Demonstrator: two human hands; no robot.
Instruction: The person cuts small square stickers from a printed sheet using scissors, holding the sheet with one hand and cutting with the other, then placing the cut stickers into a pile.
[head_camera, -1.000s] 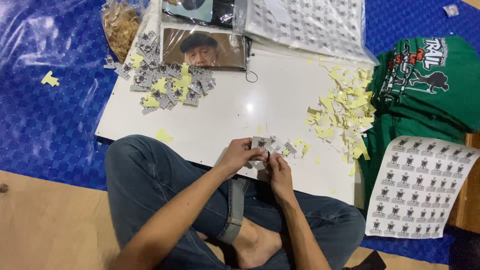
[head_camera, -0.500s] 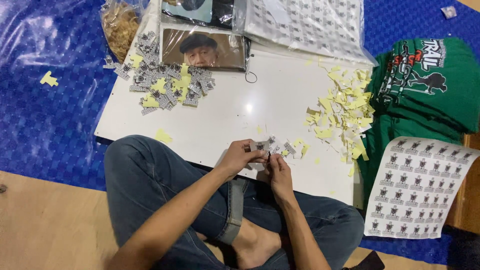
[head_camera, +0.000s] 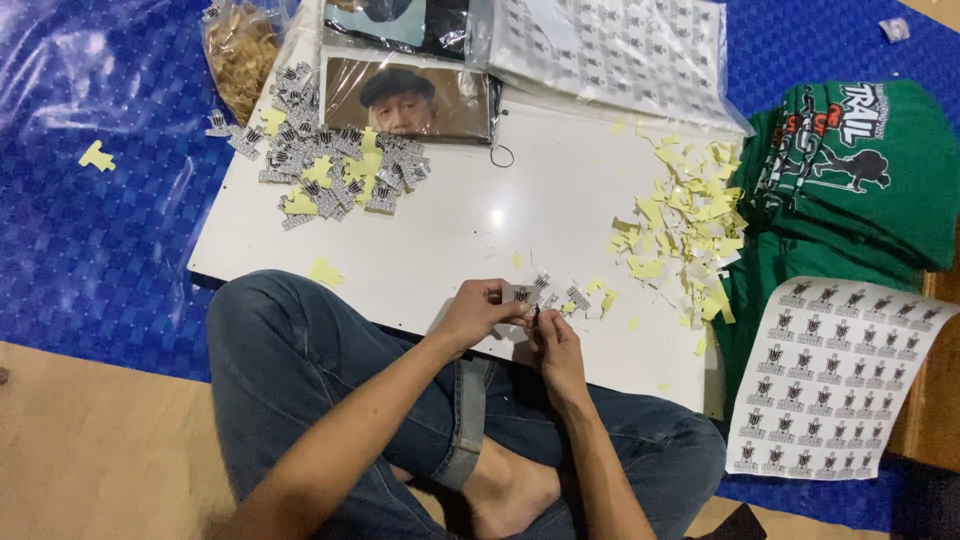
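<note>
The white surface (head_camera: 480, 240) lay on a blue mat (head_camera: 100, 250), carrying a sticker pile (head_camera: 335, 170), yellow backing scraps (head_camera: 685, 215) and a framed portrait (head_camera: 410, 98).

Sticker pile (head_camera: 330, 170) far-left on board (head_camera: 470, 230), scraps (head_camera: 685, 225) right

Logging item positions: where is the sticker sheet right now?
In the head view the sticker sheet lies at the right edge, beside the white board and just below the green shirts.
</note>
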